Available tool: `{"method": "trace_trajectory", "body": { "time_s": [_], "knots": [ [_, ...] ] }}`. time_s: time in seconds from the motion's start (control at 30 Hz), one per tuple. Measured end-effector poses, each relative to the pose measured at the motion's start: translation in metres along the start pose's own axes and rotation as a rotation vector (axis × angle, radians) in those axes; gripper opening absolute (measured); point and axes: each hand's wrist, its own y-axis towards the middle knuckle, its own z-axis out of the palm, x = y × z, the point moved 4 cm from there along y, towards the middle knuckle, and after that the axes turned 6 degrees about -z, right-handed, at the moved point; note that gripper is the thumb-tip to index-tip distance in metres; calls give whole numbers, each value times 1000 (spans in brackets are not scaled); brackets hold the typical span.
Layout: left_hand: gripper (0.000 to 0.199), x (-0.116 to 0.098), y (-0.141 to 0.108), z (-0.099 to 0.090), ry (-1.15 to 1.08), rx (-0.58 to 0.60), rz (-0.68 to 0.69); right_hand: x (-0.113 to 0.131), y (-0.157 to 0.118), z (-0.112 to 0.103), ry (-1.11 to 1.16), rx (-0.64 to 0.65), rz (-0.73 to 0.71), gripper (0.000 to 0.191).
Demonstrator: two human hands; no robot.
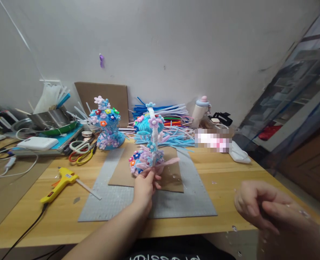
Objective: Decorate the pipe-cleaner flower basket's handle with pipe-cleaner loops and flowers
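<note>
My left hand (146, 182) is closed at the front foot of a fuzzy pipe-cleaner flower ornament (156, 137), its thumb and fingers pinching a pink pipe-cleaner strip (171, 161) that sticks out to the right. The ornament stands upright, with a blue top, a white wrapped stem and a base crowded with small coloured flowers. Whether the strip is fixed to it I cannot tell. Off to the right, over the table's front edge, my right hand (265, 206) is slightly blurred with its fingers curled in; anything inside them is hidden.
Brown cardboard (119, 177) lies under the ornament on a grey cutting mat (95, 209). A yellow glue gun (61, 184) and scissors (85, 155) lie left. Behind are a second flower ornament (106, 122), bundled pipe cleaners (173, 110) and a bottle (200, 110). Small clear specks appear near my right hand.
</note>
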Motion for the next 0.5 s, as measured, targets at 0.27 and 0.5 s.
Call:
{"method": "trace_trajectory", "body": {
  "time_s": [0.27,0.5],
  "knots": [
    [48,6,3,-3,26,-2,5,29,25,0,234,-197,-185,24],
    [51,8,3,-6,33,-32,59,48,21,-15,232,-394,-269,26]
  ]
}}
